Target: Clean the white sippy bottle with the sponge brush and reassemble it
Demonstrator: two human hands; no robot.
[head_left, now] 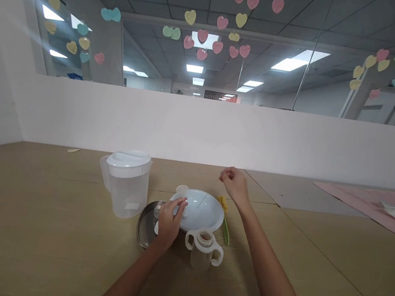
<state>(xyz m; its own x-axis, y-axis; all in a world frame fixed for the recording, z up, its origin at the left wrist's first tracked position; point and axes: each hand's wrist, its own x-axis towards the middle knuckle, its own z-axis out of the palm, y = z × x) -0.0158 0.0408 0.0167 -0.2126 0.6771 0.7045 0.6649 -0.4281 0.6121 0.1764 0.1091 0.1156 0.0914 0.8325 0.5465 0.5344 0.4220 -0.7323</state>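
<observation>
A white bowl stands at the middle of the table. Over its left rim, my left hand is closed in a pinch on something too small to make out. Raised above the bowl's right rear side, my right hand pinches the upper end of a thin clear strand or stick, which slants down into the bowl. In front of the bowl stands a two-handled bottle with its top open. A metal tray holding small clear and white parts lies partly hidden beside my left hand.
A clear lidded pitcher stands left of the tray. Right of the bowl lies a green-handled brush with a yellow head. A pink cloth covers the far right. A white wall with a window above it rises behind the table.
</observation>
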